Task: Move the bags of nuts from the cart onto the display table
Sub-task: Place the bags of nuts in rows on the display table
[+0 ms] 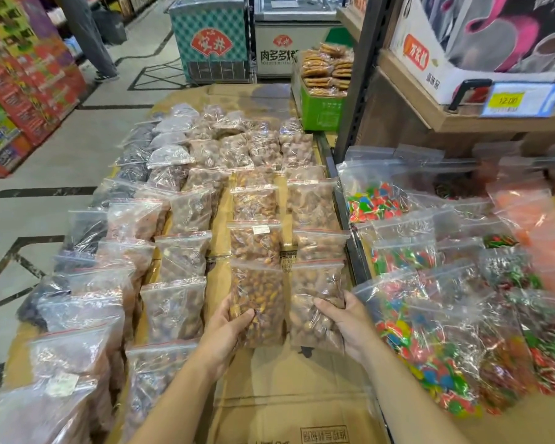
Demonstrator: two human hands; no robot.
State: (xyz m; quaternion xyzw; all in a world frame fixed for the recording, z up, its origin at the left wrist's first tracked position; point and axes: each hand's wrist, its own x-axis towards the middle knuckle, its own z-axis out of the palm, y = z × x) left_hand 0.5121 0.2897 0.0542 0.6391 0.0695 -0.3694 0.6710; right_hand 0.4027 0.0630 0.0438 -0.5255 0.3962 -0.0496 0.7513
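Observation:
My left hand (pixel 229 325) grips a clear zip bag of brown almonds (pixel 259 294) by its lower left side. My right hand (pixel 343 318) grips a second clear bag of paler nuts (pixel 311 293) by its right side. Both bags lie flat, side by side, at the near end of two rows of nut bags on the cardboard-covered display table (pixel 285 386). Several more bags of nuts (pixel 253 241) fill the rows beyond and to the left. The cart is out of view.
Bags of coloured candy (pixel 430 344) cover the surface to the right. A wooden shelf (pixel 446 116) with a price tag rises at the upper right. A green crate of biscuits (pixel 324 91), freezers (pixel 212 40) and a person's leg (pixel 90 36) stand beyond. Stacked cartons (pixel 20 91) line the left aisle.

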